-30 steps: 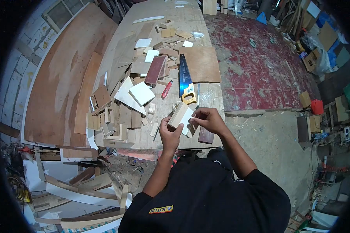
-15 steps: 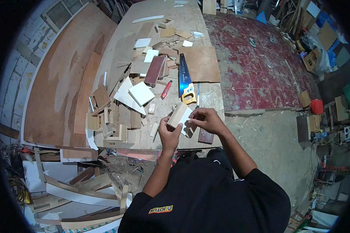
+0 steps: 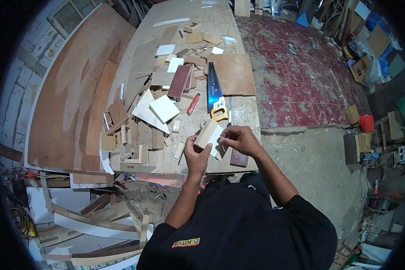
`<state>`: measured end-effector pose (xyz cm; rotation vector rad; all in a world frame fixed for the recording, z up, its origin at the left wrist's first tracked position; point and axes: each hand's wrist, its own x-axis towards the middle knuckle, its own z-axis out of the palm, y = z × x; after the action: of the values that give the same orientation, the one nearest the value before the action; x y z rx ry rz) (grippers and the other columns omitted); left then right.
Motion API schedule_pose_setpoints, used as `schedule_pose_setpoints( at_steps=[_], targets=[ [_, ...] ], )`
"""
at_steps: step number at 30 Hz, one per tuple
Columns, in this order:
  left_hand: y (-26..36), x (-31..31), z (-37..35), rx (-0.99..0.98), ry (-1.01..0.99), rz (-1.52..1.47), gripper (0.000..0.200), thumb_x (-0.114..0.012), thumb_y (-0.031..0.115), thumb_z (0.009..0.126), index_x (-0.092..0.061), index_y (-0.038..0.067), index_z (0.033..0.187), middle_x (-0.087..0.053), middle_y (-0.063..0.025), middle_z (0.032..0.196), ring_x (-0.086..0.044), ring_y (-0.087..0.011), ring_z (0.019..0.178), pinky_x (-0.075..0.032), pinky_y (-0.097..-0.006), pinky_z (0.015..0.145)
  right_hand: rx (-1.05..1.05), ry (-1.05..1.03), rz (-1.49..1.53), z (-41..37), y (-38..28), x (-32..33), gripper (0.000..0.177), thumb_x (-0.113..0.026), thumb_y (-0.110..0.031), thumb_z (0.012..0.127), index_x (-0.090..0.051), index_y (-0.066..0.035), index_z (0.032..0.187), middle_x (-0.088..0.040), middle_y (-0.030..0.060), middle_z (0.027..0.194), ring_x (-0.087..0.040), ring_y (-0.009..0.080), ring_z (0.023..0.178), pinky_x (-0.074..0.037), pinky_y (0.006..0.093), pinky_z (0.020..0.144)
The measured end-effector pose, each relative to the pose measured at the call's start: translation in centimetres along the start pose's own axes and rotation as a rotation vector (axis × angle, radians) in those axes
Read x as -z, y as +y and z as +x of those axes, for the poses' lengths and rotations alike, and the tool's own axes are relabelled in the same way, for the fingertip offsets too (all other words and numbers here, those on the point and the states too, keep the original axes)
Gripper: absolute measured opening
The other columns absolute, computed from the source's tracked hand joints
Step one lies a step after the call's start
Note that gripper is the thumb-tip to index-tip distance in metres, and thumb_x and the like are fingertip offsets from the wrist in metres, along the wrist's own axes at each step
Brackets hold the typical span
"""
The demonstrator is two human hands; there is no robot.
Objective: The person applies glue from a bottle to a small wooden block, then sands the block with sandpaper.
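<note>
Near the front edge of the wooden workbench [image 3: 166, 167], my left hand [image 3: 197, 154] is wrapped round the left end of a small wooden piece [image 3: 209, 135] with a white face. My right hand [image 3: 239, 139] is at the right side of this piece, thumb and fingers pinched close to its white face; whether something tiny is between them is too small to tell. A dark reddish block [image 3: 239, 158] lies just below my right hand. Beyond the piece lies a saw [image 3: 218, 96] with a yellow handle, and left of it a red cutter [image 3: 193, 104].
Wood offcuts and white squares [image 3: 164, 109] are heaped on the left of the bench. A brown thin board [image 3: 231, 74] lies behind the saw. A large panel [image 3: 72, 99] leans at the left. Curved strips [image 3: 94, 227] lie below left.
The wooden piece has turned slightly, showing more of its white face. My right fingers have shifted a little against its right side. My left hand keeps its hold.
</note>
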<state>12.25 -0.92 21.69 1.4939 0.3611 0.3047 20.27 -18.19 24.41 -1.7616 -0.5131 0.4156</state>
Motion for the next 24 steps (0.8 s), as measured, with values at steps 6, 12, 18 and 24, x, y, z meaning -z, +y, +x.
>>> schedule_pose_setpoints(
  at_steps=[6, 12, 18, 24],
  targets=[
    [-0.4, 0.1, 0.1, -0.003, 0.001, -0.007, 0.039, -0.070, 0.003, 0.075, -0.048, -0.003, 0.107, -0.060, -0.0112, 0.094, -0.060, -0.0137, 0.084, -0.049, -0.0270, 0.074, 0.035, -0.014, -0.039, -0.3, -0.5, -0.1, 0.014, -0.071, -0.011, 0.081, -0.067, -0.001, 0.091, -0.068, 0.0059, 0.075, -0.063, 0.0082, 0.070, -0.050, 0.0241, 0.062],
    [0.0, 0.1, 0.0, -0.029, 0.000, -0.024, 0.039, -0.070, 0.002, 0.075, -0.047, -0.003, 0.107, -0.060, -0.0111, 0.095, -0.060, -0.0141, 0.084, -0.050, -0.0272, 0.074, -0.006, 0.005, -0.009, 0.2, 0.2, 0.2, 0.011, -0.071, -0.007, 0.081, -0.066, -0.001, 0.088, -0.067, 0.0042, 0.076, -0.062, 0.0065, 0.068, -0.050, 0.0220, 0.063],
    [0.1, -0.1, -0.1, -0.020, -0.006, -0.008, 0.039, -0.070, 0.001, 0.075, -0.047, -0.003, 0.107, -0.060, -0.0113, 0.096, -0.060, -0.0149, 0.085, -0.049, -0.0275, 0.075, 0.008, -0.011, 0.035, -0.2, -0.5, -0.1, 0.009, -0.070, -0.005, 0.082, -0.065, 0.000, 0.089, -0.066, 0.0019, 0.075, -0.060, 0.0057, 0.067, -0.049, 0.0217, 0.062],
    [0.1, -0.1, -0.4, -0.027, 0.006, 0.017, 0.039, -0.069, 0.001, 0.075, -0.048, -0.003, 0.107, -0.060, -0.0111, 0.096, -0.060, -0.0146, 0.085, -0.049, -0.0275, 0.075, -0.025, 0.028, 0.197, 0.1, 0.7, 0.7, 0.008, -0.068, -0.005, 0.084, -0.064, 0.000, 0.089, -0.068, 0.0049, 0.080, -0.065, 0.0092, 0.074, -0.051, 0.0228, 0.066]
  ],
)
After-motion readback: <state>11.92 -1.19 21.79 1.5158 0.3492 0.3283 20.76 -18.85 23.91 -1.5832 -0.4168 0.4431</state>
